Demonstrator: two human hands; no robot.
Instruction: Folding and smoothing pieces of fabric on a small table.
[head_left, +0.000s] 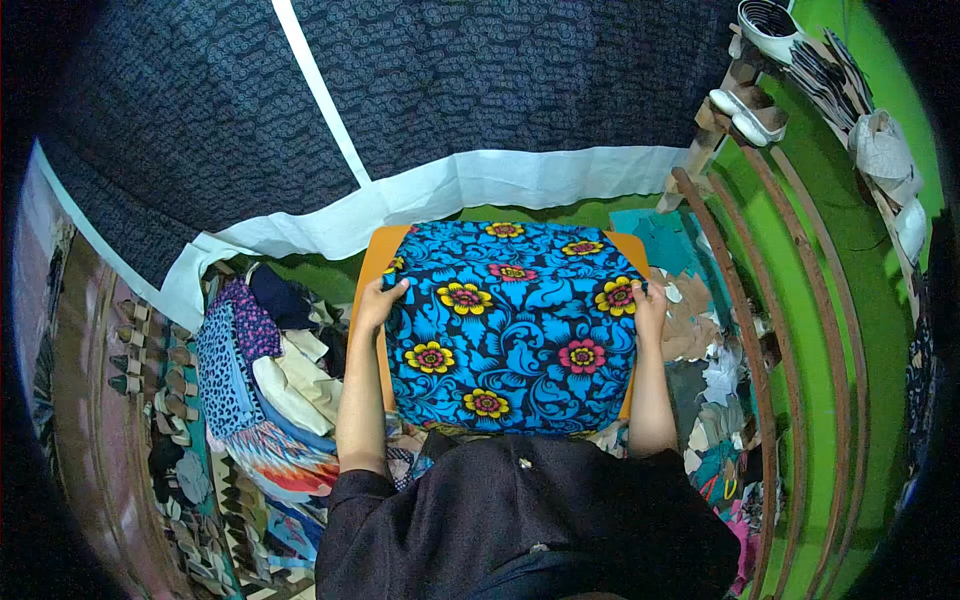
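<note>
A blue and black floral fabric (510, 330) with yellow and pink flowers is spread over an orange board or tabletop (628, 245) in front of me. The cloth's near end hangs or lies close to my body. My left hand (378, 303) grips its left edge, thumb on top and fingers hidden beneath. On the opposite side my right hand (649, 305) pinches the right edge in the same way. Both forearms reach forward along the cloth's sides. Orange board shows at both far corners and along the left side.
Piled cloths (280, 370) lie at the left, beside rows of shoe forms (180, 400). Scraps (700, 330) cover the right side. Wooden rails (800, 260) curve along the green wall, with white shoes (750, 118) above. A dark patterned curtain (500, 80) with white trim hangs ahead.
</note>
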